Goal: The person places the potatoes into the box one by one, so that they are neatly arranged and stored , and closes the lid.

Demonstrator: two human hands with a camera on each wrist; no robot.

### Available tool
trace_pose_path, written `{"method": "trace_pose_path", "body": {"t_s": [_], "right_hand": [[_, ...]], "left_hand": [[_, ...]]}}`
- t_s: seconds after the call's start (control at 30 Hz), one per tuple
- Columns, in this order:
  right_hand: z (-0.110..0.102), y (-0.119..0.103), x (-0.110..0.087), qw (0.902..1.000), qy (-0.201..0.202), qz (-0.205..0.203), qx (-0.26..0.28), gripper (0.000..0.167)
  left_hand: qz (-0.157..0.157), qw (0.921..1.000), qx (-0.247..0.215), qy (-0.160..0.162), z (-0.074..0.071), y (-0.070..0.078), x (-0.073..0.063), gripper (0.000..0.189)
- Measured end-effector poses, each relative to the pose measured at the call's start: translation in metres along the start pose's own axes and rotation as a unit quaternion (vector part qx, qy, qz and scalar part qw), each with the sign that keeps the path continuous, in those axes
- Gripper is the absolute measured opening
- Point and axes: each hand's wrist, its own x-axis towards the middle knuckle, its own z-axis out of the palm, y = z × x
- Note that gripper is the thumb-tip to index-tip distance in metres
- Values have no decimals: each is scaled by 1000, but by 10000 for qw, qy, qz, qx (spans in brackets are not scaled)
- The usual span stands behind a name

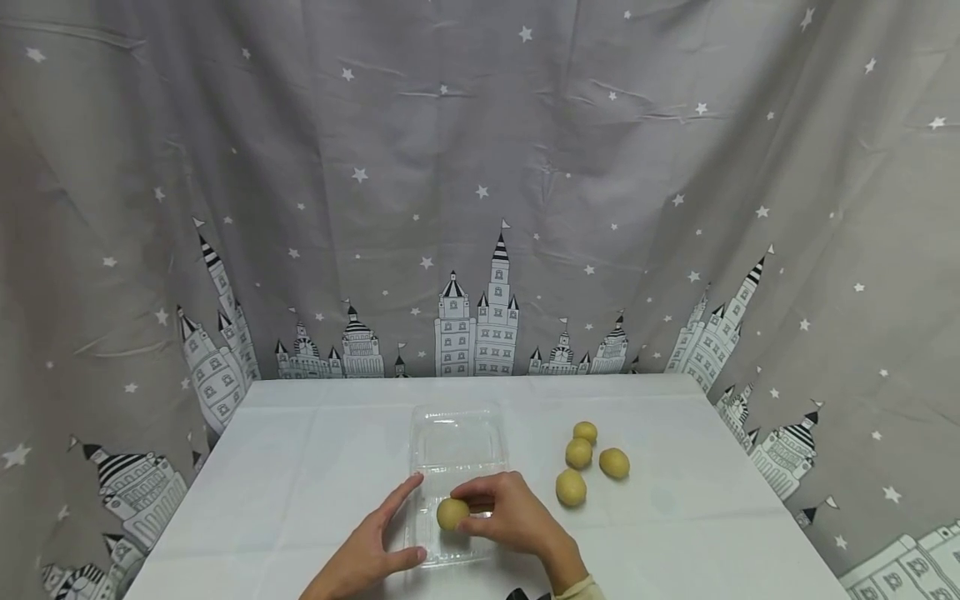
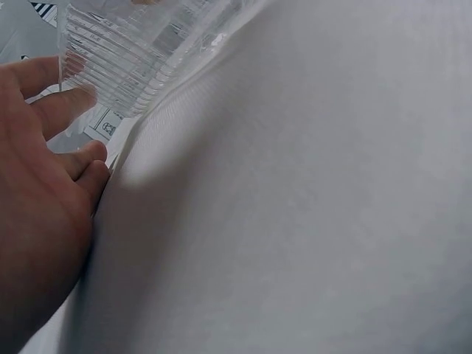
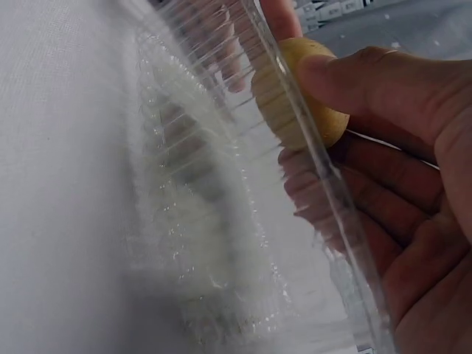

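Note:
A small, round, yellow-brown potato (image 1: 452, 514) is pinched between the thumb and fingers of my right hand (image 1: 510, 512). It is over the near half of a clear plastic clamshell box (image 1: 459, 442), which lies with its lid folded back. In the right wrist view the potato (image 3: 301, 92) shows partly through the box's ridged clear wall (image 3: 243, 158). My left hand (image 1: 367, 542) spreads its thumb and fingers along the box's left side. Its fingertips are right at the ridged side wall (image 2: 122, 70) in the left wrist view.
Several more potatoes (image 1: 578, 453) lie loosely grouped on the white tablecloth (image 1: 697, 508), to the right of the box. Behind the table hangs a grey curtain (image 1: 465, 150) printed with stars and castles. A small dark object (image 1: 517, 594) shows at the bottom edge.

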Motion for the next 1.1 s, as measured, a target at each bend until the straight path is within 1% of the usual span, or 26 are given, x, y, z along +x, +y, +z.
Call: {"method": "trace_pose_path", "body": {"t_s": [0.3, 0.57, 0.7, 0.9, 1.1], "right_hand": [[6, -3, 6, 9998, -171, -21, -89, 35], [13, -6, 9, 9989, -371, 292, 32, 34], [16, -7, 9, 9988, -419, 226, 127, 34], [22, -4, 12, 9977, -595, 195, 241, 32], [28, -3, 14, 9973, -689, 81, 238, 32]], "left_hand": [[118, 9999, -20, 12, 1, -1, -1, 100], [30, 9999, -121, -62, 1, 1, -3, 100], [59, 9999, -85, -38, 1, 0, -3, 101], [53, 10000, -65, 3, 1, -2, -2, 102], [76, 9999, 107, 43, 1, -2, -2, 102]]}}
